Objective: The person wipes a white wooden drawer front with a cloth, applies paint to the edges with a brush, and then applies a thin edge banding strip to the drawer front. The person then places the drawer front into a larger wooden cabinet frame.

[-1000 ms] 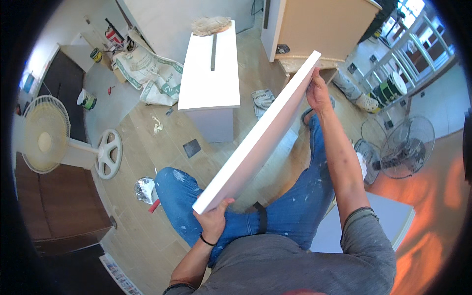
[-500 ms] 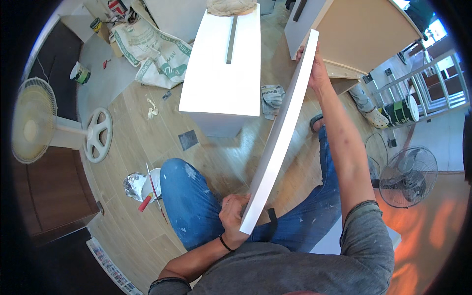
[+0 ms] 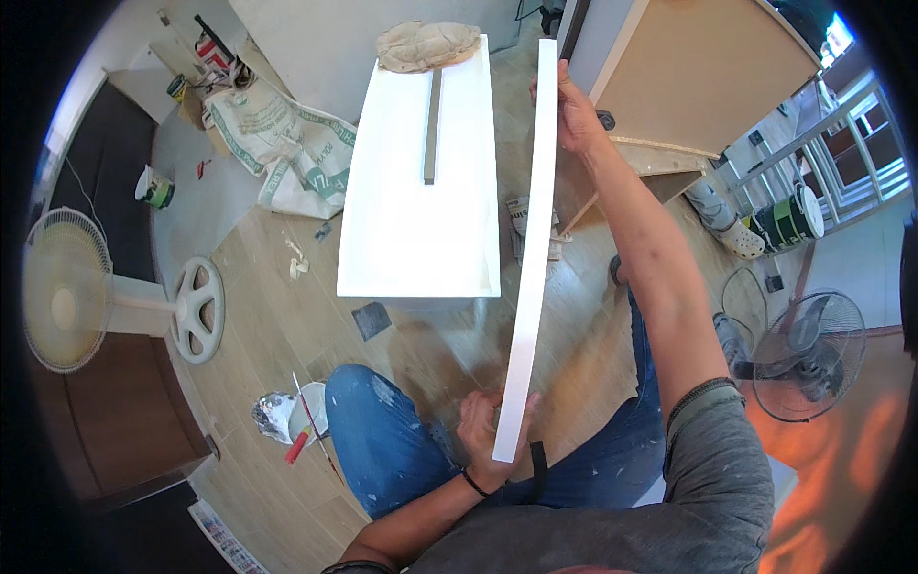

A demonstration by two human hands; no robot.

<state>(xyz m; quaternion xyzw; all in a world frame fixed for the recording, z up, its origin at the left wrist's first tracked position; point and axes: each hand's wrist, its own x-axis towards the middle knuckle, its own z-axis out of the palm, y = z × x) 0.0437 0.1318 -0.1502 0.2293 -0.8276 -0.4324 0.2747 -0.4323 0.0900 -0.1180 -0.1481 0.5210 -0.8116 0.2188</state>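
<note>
A long white panel [image 3: 535,239] stands on edge between my hands, its narrow side facing up. My left hand [image 3: 486,427] grips its near end, with the thumb side partly behind the board. Around the far end wraps my right hand [image 3: 574,113], its fingertips showing past the edge. Just left of the panel stands a white cabinet [image 3: 406,249] with a dark narrow strip [image 3: 432,134] on its top and a beige folded cloth [image 3: 427,46] at its far end. The panel's broad faces are mostly hidden.
By my left knee lie a red-handled tool [image 3: 298,444] and a foil-covered container [image 3: 274,415]. A pedestal fan [image 3: 65,297] stands left, another fan [image 3: 808,359] right. A wooden cabinet [image 3: 703,77], a person's shoe [image 3: 741,239] and a bucket [image 3: 789,218] are at far right.
The panel has swung more upright in view, its far end moving left and its near end slightly right. Both hands keep their hold and my view has shifted.
</note>
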